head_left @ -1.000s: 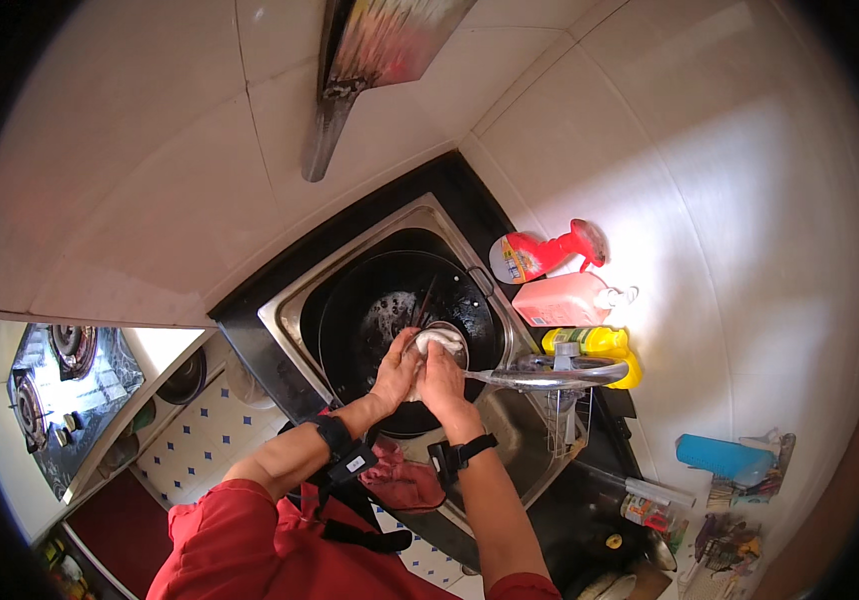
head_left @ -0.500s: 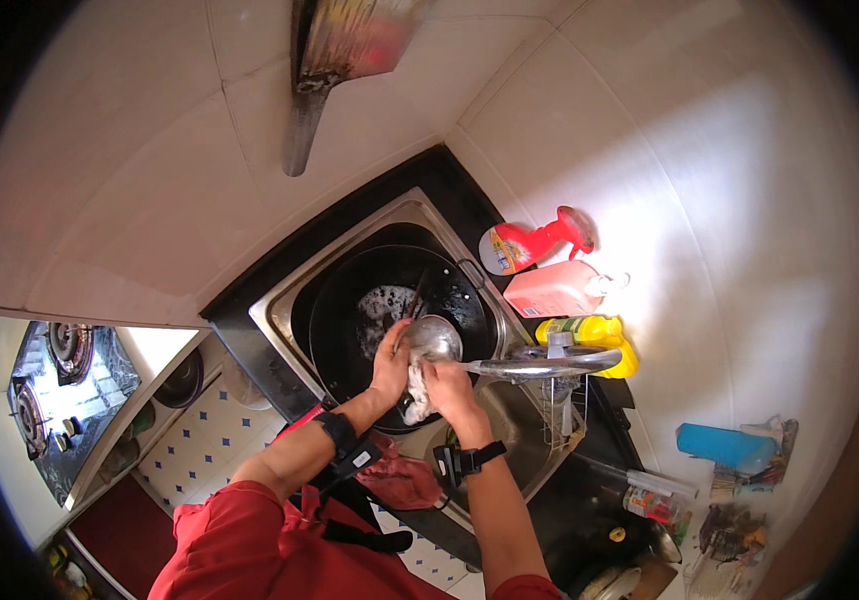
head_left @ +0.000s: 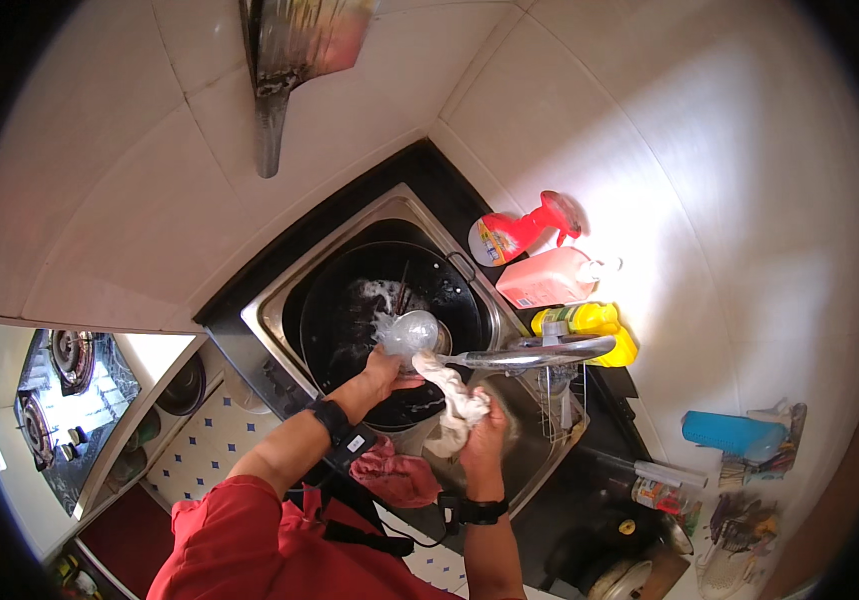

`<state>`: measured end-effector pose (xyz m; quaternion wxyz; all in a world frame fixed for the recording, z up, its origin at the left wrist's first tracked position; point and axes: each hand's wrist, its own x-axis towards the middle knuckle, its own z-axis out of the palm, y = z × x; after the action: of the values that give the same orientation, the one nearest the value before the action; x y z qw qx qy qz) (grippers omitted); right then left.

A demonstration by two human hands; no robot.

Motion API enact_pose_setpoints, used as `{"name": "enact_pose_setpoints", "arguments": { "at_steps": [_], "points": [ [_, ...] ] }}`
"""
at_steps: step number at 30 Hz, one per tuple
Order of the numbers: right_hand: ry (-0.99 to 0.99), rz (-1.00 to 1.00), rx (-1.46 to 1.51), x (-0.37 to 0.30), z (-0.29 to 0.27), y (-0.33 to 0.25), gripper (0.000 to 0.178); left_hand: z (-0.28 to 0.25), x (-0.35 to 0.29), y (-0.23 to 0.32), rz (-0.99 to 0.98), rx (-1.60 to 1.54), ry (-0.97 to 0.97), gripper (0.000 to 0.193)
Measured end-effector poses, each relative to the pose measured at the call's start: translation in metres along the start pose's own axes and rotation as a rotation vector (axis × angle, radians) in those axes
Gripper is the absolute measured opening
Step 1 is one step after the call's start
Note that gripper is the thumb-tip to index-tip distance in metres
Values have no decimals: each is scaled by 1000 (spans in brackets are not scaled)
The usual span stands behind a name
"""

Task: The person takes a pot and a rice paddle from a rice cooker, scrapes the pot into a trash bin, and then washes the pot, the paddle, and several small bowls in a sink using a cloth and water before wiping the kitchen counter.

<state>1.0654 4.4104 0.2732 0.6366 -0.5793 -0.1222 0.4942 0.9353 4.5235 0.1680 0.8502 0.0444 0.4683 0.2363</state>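
Observation:
My left hand (head_left: 384, 374) is closed on the rim of a small, shiny metal bowl (head_left: 412, 331), tilted over the large black wok (head_left: 335, 265) in the sink. Its underside cannot be made out. A wet, off-white cloth (head_left: 447, 385) hangs bunched from my right hand (head_left: 485, 432), to the right of the bowl; its upper end lies close to the bowl and the tap spout. Suds (head_left: 378, 292) and a thin dark stick-like thing (head_left: 405, 282) are in the wok. The chrome tap (head_left: 540, 356) reaches over the sink from the right.
Along the sink's right edge stand a red spray bottle (head_left: 525, 232), a pink bottle (head_left: 550, 278) and yellow bottles (head_left: 590, 320). A wire rack (head_left: 565, 410) is beside the tap. A pink cloth (head_left: 395, 472) hangs at the front edge. A stove (head_left: 70, 400) is at the far left.
My right hand has moved toward me and to the right, drawing the cloth away from the bowl. My left hand and the bowl have shifted slightly left.

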Motion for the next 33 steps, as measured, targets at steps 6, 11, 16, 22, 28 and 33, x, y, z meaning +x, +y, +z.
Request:
{"name": "enact_pose_setpoints", "arguments": {
  "at_steps": [6,11,16,22,28,33],
  "points": [
    [-225,-659,-1137,4,43,16,28,-8,-4,-24,-177,-249,-449,21],
    [-151,-849,-1118,11,60,22,36,1,-26,-29,-391,-433,-576,22],
    [-191,-531,-826,45,62,18,34,-2,-29,-32,-112,-121,-476,34],
    [-380,10,-363,81,52,-4,27,-32,-37,12,-37,470,-420,37],
    [-523,288,-363,97,32,0,35,-45,-45,23,-155,502,-589,38],
    [-579,445,-233,94,36,12,41,-33,-59,14,-212,305,-702,43]
  ]
}}
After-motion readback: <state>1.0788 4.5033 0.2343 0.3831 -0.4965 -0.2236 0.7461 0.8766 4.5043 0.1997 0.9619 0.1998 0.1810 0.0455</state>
